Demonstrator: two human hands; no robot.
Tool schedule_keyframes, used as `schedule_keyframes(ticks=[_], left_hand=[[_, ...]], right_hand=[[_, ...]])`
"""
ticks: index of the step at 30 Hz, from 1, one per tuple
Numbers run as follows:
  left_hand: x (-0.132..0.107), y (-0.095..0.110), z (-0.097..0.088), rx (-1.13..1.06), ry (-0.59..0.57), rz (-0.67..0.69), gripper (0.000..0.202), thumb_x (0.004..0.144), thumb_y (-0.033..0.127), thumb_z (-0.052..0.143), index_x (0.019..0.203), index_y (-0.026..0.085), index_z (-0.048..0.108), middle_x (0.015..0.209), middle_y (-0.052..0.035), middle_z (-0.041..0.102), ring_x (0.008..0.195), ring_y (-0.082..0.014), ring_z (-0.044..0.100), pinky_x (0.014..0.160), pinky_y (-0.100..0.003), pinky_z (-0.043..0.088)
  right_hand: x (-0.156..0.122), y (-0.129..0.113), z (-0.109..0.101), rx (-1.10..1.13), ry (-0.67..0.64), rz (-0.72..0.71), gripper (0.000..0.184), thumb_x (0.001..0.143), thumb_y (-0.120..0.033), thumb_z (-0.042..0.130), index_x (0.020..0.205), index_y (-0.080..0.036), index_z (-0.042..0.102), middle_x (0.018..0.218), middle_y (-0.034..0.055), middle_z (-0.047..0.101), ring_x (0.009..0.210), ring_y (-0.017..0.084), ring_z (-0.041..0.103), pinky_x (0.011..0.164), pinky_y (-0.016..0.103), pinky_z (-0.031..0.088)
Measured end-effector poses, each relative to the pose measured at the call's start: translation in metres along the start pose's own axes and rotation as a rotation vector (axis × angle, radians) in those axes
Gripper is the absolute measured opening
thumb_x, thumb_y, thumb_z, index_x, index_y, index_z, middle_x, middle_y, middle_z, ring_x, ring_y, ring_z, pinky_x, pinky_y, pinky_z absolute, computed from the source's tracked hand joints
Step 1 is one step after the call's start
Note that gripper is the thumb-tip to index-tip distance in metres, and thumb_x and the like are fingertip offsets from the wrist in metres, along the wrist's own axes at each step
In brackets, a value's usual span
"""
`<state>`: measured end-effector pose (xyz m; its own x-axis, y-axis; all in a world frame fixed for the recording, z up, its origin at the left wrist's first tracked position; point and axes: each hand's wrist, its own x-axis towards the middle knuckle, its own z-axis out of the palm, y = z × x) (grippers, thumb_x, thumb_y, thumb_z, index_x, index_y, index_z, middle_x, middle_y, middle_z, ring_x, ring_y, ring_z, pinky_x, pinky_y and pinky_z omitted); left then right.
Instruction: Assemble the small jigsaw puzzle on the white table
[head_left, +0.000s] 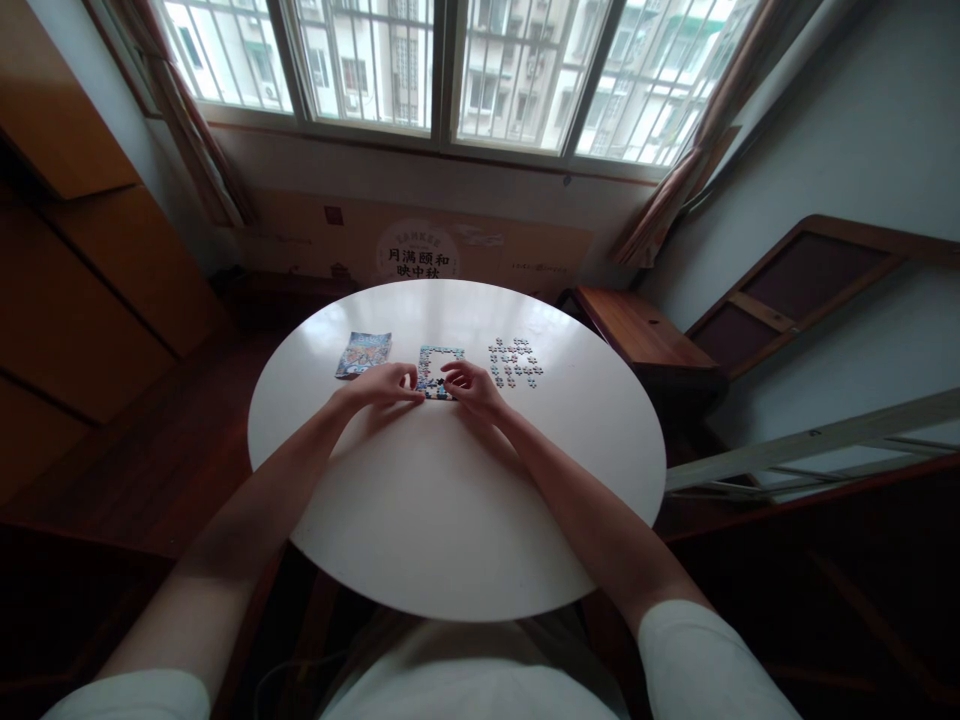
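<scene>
**K:** White round table (450,520). Part-built jigsaw (441,355) sits mid-table, toward the window side, with its long axis running away from the person.

**M:** Hands relative to it?

**K:** Both are at its near edge. Left hand (382,385) is on the near-left corner, right hand (472,385) on the near-right. Neither is closer. Forearms converge from the body, wrists low.

**M:** Grip?

**K:** Fingers are curled, tips down on the edge strip. Too small to tell whether either hand pinches a piece.

**M:** Surroundings?

**K:** Loose pieces (514,362) lie just right of the jigsaw, on the right hand's side. Printed leaflet (364,353) lies just left, beyond the left hand.
</scene>
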<state>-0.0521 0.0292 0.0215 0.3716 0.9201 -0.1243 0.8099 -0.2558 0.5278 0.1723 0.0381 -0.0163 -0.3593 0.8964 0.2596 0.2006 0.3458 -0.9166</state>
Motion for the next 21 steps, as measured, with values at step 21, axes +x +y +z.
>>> schedule_keyframes(ticks=[21], left_hand=[[0.007, -0.011, 0.005, 0.063, 0.032, 0.036, 0.047, 0.068, 0.066, 0.066, 0.084, 0.021, 0.064, 0.064, 0.0007, 0.061, 0.057, -0.0156, 0.054, 0.053, -0.025, 0.031]], right_hand=[[0.016, -0.023, 0.019, -0.421, -0.043, 0.034, 0.025, 0.073, -0.002, 0.062, 0.081, -0.019, 0.079, 0.08, 0.0022, 0.077, 0.08, 0.016, 0.071, 0.077, 0.024, 0.053]])
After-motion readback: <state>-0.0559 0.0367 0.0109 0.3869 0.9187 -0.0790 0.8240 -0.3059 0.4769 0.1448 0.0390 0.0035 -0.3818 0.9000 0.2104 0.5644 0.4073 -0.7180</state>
